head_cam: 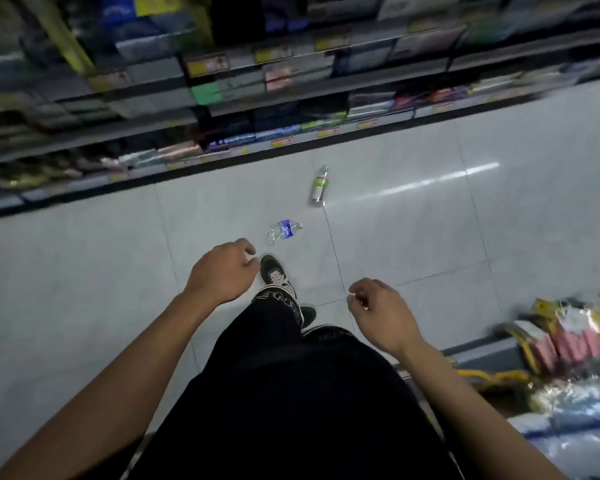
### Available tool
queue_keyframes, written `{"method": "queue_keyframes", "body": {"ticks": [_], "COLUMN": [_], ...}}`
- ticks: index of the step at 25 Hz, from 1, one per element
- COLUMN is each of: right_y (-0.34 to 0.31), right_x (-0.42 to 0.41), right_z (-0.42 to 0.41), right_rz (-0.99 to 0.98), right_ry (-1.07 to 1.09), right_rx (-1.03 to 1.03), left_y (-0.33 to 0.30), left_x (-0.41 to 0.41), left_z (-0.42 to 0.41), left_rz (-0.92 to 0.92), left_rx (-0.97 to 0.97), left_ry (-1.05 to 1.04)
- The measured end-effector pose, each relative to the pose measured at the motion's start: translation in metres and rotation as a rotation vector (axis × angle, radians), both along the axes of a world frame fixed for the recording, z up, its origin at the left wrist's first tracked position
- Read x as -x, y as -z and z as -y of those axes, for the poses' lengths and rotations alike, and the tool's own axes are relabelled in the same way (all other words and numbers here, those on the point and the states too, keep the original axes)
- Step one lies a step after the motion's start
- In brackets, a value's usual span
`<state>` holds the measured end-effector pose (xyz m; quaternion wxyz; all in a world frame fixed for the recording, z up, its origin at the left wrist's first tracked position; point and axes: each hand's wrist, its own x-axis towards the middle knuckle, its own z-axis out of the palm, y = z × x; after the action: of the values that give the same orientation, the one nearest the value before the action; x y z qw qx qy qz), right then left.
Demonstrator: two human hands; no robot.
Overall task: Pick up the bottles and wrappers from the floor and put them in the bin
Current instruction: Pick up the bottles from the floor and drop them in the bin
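Fingers on both my hands are loosely curled and holding nothing. Left hand (222, 271) hangs out in front of me at about 11 o'clock from my waist, thumb and fingertips curled toward each other with a small gap. Right hand (378, 313) is at roughly 1 o'clock, fingers bent inward the same lazy way, also with nothing in it.

So where's the trash: a crushed clear bottle with a blue label (283, 231) is lying on its side on the floor tiles (430, 237), just past my left hand at about 12 o'clock, near the toe of my forward shoe (274, 275). Neither hand touches it. Further out, still around 12 to 1 o'clock, there's a second bottle with a green and white label (319, 186), also lying down, cap pointing away from me toward the shelving. The two bottles are apart from each other, with a tile seam running between them and back toward my feet.

Shelves of packaged goods (222, 98) run along the far side from 9 to 2 o'clock, pretty blurry, so I can't read anything. At 3 to 4 o'clock there's a low display with pink and yellow packets (568, 337). I'm in black trousers (291, 393), one foot stepped forward. Can't make out any wrappers or a bin from this angle.
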<state>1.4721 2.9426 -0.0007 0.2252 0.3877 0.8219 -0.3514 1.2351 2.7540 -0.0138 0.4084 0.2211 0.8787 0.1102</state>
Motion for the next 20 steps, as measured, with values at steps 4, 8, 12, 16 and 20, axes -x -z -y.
{"method": "queue_keyframes", "body": {"ticks": [4,8,12,16,20], "right_y": [0.005,0.043,0.146,0.293,0.475], "right_x": [0.041,0.081,0.119,0.147,0.173], "right_z": [-0.041,-0.081,-0.11,-0.12,-0.144], "right_rz": [0.04,0.127,0.272,0.39,0.421], "right_ry": [-0.11,-0.254,-0.295,-0.29,-0.031], "right_rx": [-0.006,0.051,0.158,0.248,0.229], "left_y": [0.016,0.054,0.138,0.278,0.459], "left_x": [0.009,0.011,0.012,0.003,-0.009], "left_z": [-0.02,-0.044,-0.074,-0.106,-0.145], "left_rz": [0.07,0.077,0.084,0.136,0.205], "left_rx": [0.008,0.042,0.093,0.146,0.131], "left_ry": [-0.073,-0.136,-0.231,-0.381,-0.395]}}
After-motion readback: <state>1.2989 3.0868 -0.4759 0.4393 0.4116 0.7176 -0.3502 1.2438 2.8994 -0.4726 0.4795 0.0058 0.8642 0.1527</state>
